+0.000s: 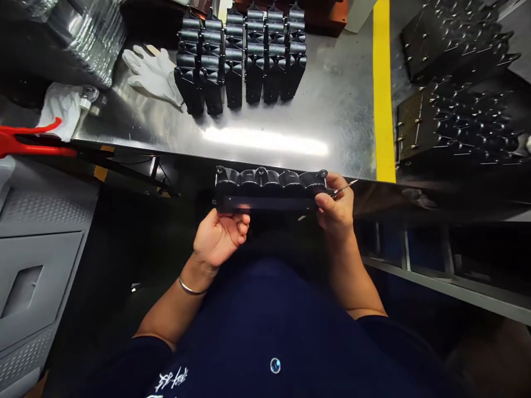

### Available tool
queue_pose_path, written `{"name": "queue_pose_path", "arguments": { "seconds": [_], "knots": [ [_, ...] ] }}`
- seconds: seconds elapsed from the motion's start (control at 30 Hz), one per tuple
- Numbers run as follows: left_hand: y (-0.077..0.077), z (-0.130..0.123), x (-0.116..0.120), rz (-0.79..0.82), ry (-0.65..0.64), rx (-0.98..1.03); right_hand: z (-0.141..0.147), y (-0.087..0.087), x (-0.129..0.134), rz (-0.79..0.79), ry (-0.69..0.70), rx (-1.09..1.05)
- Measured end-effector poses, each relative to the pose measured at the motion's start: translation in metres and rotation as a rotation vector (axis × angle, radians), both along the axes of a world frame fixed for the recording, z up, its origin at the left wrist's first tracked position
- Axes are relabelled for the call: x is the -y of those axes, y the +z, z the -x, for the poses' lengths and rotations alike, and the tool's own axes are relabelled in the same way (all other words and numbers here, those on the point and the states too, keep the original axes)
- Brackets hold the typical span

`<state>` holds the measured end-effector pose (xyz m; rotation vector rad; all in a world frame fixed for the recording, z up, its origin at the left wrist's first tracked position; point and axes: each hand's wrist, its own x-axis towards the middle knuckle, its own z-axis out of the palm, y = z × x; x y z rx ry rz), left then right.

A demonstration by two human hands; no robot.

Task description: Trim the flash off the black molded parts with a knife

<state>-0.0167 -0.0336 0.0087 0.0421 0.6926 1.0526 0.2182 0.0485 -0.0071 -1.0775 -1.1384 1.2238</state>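
one black part (269, 193) is held just off the tabletop's (340, 110) front edge, long axis roughly parallel to it, scalloped side facing the tabletop. its right end is clamped between thumb and fingers of the right hand (337, 204); one slim metal tool (346, 187) is also held there. the left hand (222, 235) is curled beneath the left end; its grip cannot be told in shadow. six similar parts (254, 61) are lined up farther back.
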Motion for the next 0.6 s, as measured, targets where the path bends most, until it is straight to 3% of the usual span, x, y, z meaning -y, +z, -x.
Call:
{"name": "queue_pose_path", "arguments": {
  "seconds": [0.13,0.33,0.6],
  "knots": [
    [0.008,-0.003,-0.003,-0.142,0.211,-0.317,0.011,0.004,0.019,-0.057,-0.036,0.141],
    [0.010,-0.014,-0.002,-0.156,0.366,-0.403,0.039,0.014,0.039,-0.002,0.230,0.175],
    [0.007,-0.022,0.008,-0.111,0.269,-0.405,0.045,0.013,0.044,0.004,0.354,0.129]
  ]
}}
